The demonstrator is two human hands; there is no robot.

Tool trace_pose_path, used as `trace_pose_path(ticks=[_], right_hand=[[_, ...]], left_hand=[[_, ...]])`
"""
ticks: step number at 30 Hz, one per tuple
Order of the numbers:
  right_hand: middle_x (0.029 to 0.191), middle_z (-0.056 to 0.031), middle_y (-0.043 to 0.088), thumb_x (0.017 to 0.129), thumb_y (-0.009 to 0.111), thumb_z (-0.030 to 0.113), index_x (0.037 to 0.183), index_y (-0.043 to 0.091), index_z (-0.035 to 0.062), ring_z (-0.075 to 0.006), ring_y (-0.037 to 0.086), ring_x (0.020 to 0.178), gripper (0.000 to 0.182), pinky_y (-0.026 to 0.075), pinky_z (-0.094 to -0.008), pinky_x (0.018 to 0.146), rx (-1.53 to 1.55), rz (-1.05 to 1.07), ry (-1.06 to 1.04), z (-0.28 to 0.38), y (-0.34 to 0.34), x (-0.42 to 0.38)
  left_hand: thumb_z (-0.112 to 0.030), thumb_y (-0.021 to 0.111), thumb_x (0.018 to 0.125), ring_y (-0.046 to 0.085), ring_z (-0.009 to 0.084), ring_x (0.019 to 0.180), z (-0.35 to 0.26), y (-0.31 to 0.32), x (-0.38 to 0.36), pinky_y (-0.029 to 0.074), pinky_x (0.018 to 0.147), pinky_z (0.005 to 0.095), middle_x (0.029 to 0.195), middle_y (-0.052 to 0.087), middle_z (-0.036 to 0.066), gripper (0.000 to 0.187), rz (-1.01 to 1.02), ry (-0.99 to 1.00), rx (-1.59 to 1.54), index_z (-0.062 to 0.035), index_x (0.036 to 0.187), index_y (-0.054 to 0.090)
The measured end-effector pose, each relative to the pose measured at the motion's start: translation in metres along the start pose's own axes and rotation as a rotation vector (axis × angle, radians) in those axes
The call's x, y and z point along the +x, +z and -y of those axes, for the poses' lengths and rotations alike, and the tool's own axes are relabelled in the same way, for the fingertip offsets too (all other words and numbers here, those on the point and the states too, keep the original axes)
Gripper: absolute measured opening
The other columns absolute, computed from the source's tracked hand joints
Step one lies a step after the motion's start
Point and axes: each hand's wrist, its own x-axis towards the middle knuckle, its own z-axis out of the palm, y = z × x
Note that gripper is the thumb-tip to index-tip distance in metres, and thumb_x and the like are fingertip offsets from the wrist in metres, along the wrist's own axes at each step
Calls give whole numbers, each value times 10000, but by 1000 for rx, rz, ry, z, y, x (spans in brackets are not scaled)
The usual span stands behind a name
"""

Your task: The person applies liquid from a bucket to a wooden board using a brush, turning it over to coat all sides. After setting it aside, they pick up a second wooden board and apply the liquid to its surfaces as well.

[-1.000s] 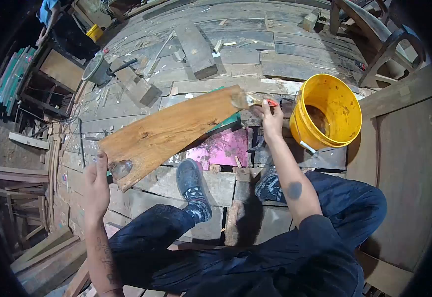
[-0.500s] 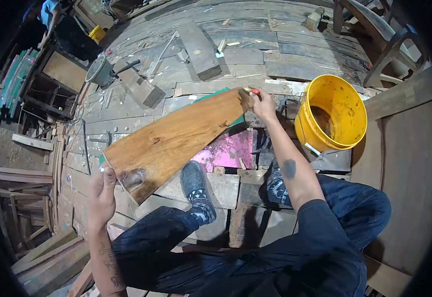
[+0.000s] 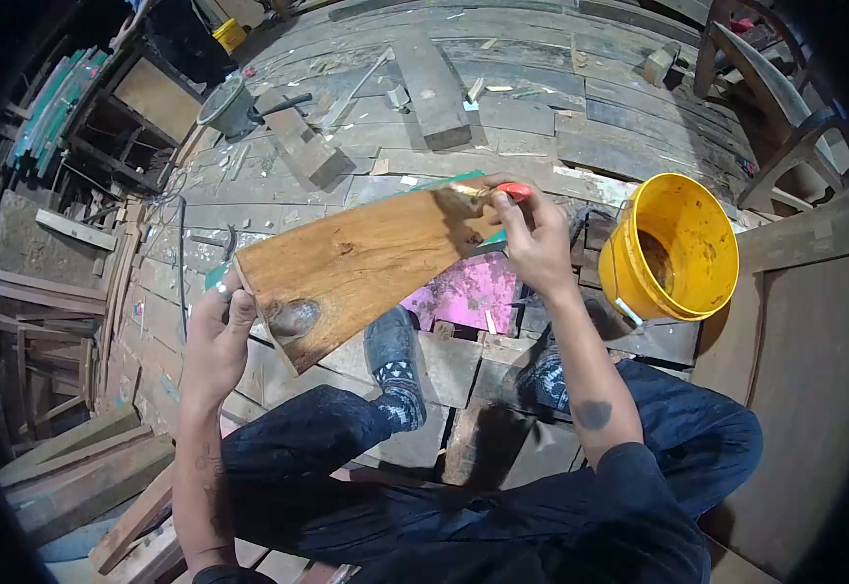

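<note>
A long brown wooden board with green edges lies slanted before me, its far end higher and to the right. A dark knot marks its near end. My left hand grips that near-left end, thumb on the top face and fingers at the edge. In my right hand is a small paintbrush with a red handle, held between thumb and fingers. Its pale tip meets the board's far right end, beside a dark knot. Under the board, a pink, paint-stained sheet lies on the floor.
A yellow bucket, stained inside, stands right of my right forearm. Wooden blocks and a grey bucket are on the plank floor ahead. Stacked timber lies at left. A wooden panel stands at right, below a chair-like frame.
My right hand has turned and come closer over the board's far end, showing more of the red handle. The view has shifted, and the board's near end is tipped slightly differently.
</note>
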Motion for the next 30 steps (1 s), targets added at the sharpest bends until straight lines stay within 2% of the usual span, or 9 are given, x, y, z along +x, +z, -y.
trace_pose_path(ticks=[3,6,9,12,14,18,22,26,30], right_hand=[[781,-55,671,954,598,152,1066,670,20,-116,632,677,188,500,-275,625,239,47,-108,31,1,-12],[830,-79,692,922,622,125,1048,670,25,-144,635,662,168,492,-272,616,344,108,-249,65,3,-28],[953,-108,702,888,634,79,1012,646,-6,-207,682,821,150,520,-317,741,473,239,-321,90,-5,-44],[1006,-175,681,964,575,142,1091,593,-32,-242,677,882,216,535,-350,792,715,244,-181,94,-5,-58],[1035,-219,654,1020,486,224,1161,527,-33,-230,675,824,295,560,-329,712,867,295,-74,89,-8,-52],[968,-170,649,1038,449,294,1181,523,-8,-205,665,766,342,563,-314,644,792,93,205,31,-3,-28],[920,-75,618,1018,505,341,1158,538,11,-153,628,758,361,554,-297,650,647,-173,421,-51,-12,-22],[972,-85,586,1021,499,338,1151,521,32,-184,634,767,334,543,-286,643,459,-389,444,-91,-30,-30],[1035,-99,602,1029,494,279,1148,553,-11,-184,654,795,320,535,-282,670,122,-363,275,-104,-38,-32]], left_hand=[[-472,501,989,566,168,1061,6,-1,1,421,953,328,1105,641,90,570,-26,10,9,30,1250,566],[-472,521,979,566,175,1078,11,-2,2,428,957,332,1143,624,95,584,-2,39,-27,28,1279,544],[-477,546,964,564,180,1101,18,-2,0,434,962,321,1144,630,110,603,-28,30,-112,36,1280,543],[-485,560,955,576,173,1074,20,-6,-1,444,942,321,1135,636,106,608,-18,19,-63,34,1272,550],[-489,567,950,581,170,1060,21,-7,-3,449,933,321,1131,640,104,611,-25,10,-38,33,1268,554],[-470,574,956,597,153,962,25,-5,-3,465,867,308,1046,660,103,574,-5,20,-91,34,1230,569],[-422,597,954,599,156,900,20,-7,-3,474,828,294,1003,669,100,514,2,65,-92,28,1202,592],[-368,614,953,596,147,904,21,-11,-4,477,825,294,988,669,103,468,9,7,-24,24,1208,592],[-394,619,945,590,145,955,24,-7,-2,466,865,290,1036,662,93,510,25,-7,-134,29,1226,579]])
